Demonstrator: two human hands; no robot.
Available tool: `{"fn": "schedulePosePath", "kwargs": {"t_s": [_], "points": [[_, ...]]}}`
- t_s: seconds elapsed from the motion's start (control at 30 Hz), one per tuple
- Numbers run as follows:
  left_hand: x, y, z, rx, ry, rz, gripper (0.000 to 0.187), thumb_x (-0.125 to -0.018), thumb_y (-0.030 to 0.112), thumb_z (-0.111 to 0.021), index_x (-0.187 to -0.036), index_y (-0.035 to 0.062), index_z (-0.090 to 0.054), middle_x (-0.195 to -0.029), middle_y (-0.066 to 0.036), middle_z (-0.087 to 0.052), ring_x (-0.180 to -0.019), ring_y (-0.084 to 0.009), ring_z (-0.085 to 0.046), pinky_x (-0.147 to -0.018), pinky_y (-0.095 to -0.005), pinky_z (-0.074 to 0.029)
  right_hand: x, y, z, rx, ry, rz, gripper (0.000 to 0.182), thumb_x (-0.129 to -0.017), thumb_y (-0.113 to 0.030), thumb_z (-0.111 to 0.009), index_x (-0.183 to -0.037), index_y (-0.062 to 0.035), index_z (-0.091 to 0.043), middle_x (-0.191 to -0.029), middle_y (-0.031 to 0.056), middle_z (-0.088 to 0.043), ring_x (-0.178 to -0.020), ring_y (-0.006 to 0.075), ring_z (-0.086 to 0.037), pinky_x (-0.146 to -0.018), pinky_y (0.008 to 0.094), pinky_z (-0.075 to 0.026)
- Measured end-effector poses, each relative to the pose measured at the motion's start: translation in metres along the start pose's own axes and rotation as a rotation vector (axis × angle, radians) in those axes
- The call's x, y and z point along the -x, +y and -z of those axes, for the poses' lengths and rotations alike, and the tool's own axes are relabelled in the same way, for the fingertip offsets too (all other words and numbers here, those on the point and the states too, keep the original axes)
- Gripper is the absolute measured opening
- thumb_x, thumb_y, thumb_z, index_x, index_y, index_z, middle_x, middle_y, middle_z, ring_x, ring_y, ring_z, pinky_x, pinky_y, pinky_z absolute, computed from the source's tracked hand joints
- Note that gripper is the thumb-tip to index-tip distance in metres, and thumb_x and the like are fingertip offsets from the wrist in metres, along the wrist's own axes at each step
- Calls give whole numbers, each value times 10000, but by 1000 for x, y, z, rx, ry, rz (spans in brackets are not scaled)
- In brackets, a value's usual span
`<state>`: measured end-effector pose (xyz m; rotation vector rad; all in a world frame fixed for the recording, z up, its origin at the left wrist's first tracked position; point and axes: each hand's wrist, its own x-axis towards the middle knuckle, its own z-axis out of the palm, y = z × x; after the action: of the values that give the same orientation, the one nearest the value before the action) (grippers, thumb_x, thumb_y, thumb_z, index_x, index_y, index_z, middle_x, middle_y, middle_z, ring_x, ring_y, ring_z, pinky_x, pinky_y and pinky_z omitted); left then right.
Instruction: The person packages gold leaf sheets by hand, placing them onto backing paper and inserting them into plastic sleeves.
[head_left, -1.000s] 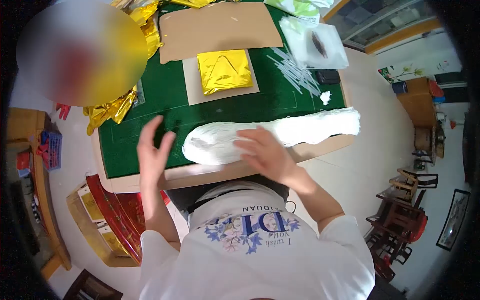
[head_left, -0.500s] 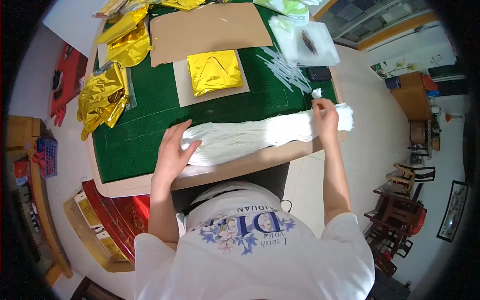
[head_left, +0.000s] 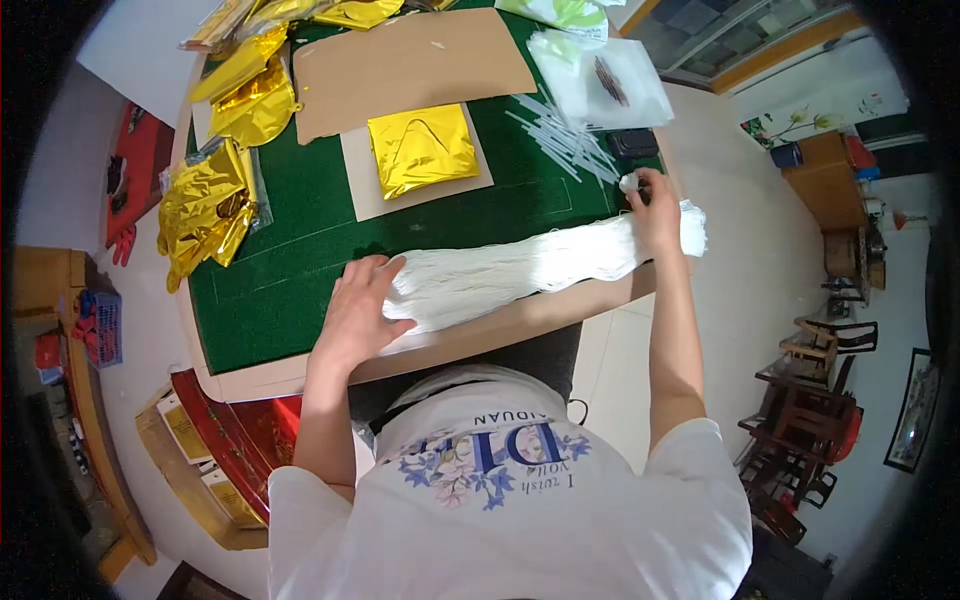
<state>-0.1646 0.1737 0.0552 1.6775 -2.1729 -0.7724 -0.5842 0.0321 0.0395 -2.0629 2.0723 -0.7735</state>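
Note:
A long hank of white thread (head_left: 470, 280) lies stretched along the near edge of the green-topped table. My left hand (head_left: 360, 305) rests at the hank's left end, thumb and fingers spread around that end. Over the right part of the hank is my right hand (head_left: 657, 212). Its thumb and index finger close on a small white tuft (head_left: 629, 183) just beyond the hank. How firmly the tuft is held is hard to see. The loose right end of the hank (head_left: 693, 228) shows past my right wrist.
A folded gold foil packet (head_left: 424, 152) sits on cardboard ahead, with a larger cardboard sheet (head_left: 415, 75) behind. More gold foil (head_left: 208, 205) is piled left. White strips (head_left: 568, 140), a dark case (head_left: 633, 146) and clear plastic bags (head_left: 605, 85) lie at right.
My left hand has slid right along with the left end of the hank. The fingers of my right hand have moved up around the small white tuft. The view has shifted slightly.

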Motion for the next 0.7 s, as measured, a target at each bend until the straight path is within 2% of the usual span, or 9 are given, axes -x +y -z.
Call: {"fn": "schedulePosePath", "kwargs": {"t_s": [0.07, 0.2, 0.27, 0.4, 0.47, 0.53, 0.6, 0.67, 0.7], "points": [[0, 1, 1, -5, -1, -4, 774, -613, 192, -829, -1308, 48, -520, -1289, -181, -502, -1199, -356, -466, -1019, -422, -392, -13, 24, -15, -7, -28, -6, 268, -813, -90, -669, -1067, -49, -595, -994, 170, -593, -922, 348, -604, -807, 426, -484], [4, 2, 0, -18, -7, 20, 793, -600, 201, -835, -1308, 38, -517, -1289, -185, -496, -1196, -360, -463, -1018, -422, -394, -28, 44, -25, 17, -187, -53, 227, -798, -93, -675, -1007, -45, -601, -969, 175, -595, -918, 360, -600, -808, 431, -481], [6, 3, 2, -13, 6, 36, 799, -596, 204, -838, -1308, 38, -516, -1283, -184, -497, -1191, -360, -464, -1017, -423, -394, -35, 34, -21, 168, -154, 14, 128, -813, -55, -634, -939, -40, -615, -852, 130, -646, -764, 263, -615, -713, 353, -492], [9, 9, 5, 4, 4, 65, 773, -599, 177, -841, -1293, 44, -525, -1252, -171, -506, -1171, -347, -475, -981, -425, -412, -30, -20, -29, -286, -196, 8, 85, -815, -75, -638, -893, -40, -631, -764, 93, -627, -683, 228, -569, -689, 321, -483], [7, 8, 3, -18, 21, 59, 737, -611, 149, -841, -1274, 50, -537, -1237, -159, -512, -1156, -338, -488, -950, -428, -429, -33, -39, -53, -254, -285, 96, 207, -801, -91, -682, -1003, -74, -639, -930, 111, -653, -808, 246, -608, -765, 338, -492], [7, 0, -1, 7, -31, 104, 642, -637, 96, -812, -1221, 42, -553, -1151, -157, -549, -1058, -352, -545, -896, -428, -463, -17, -76, -53, -14, -93, 222, 410, -777, -123, -734, -1165, -99, -603, -1179, 137, -604, -1059, 308, -583, -918, 373, -459], [5, -3, -1, 73, -9, 106, 595, -659, 74, -795, -1202, 39, -554, -1116, -142, -570, -1009, -331, -574, -880, -419, -475, -1, -129, -30, -145, -278, 368, 612, -740, -183, -781, -1292, -102, -530, -1332, 162, -510, -1264, 366, -456, -1039, 414, -381], [0, 2, 1, 146, -5, 95, 549, -681, 51, -777, -1183, 37, -555, -1081, -127, -590, -961, -309, -603, -863, -410, -487, 42, -176, -15, -351, -539, 646, 693, -692, -209, -821, -1298, -61, -519, -1332, 192, -505, -1303, 379, -415, -1078, 431, -334], [-5, 13, 7, 477, 52, 117, 535, -702, 37, -765, -1191, 34, -548, -1072, -109, -601, -951, -278, -613, -861, -399, -487, 65, -196, -11, -387, -529, 693, 692, -691, -176, -814, -1305, -64, -515, -1315, 190, -524, -1280, 361, -451, -1058, 424, -362]]}}
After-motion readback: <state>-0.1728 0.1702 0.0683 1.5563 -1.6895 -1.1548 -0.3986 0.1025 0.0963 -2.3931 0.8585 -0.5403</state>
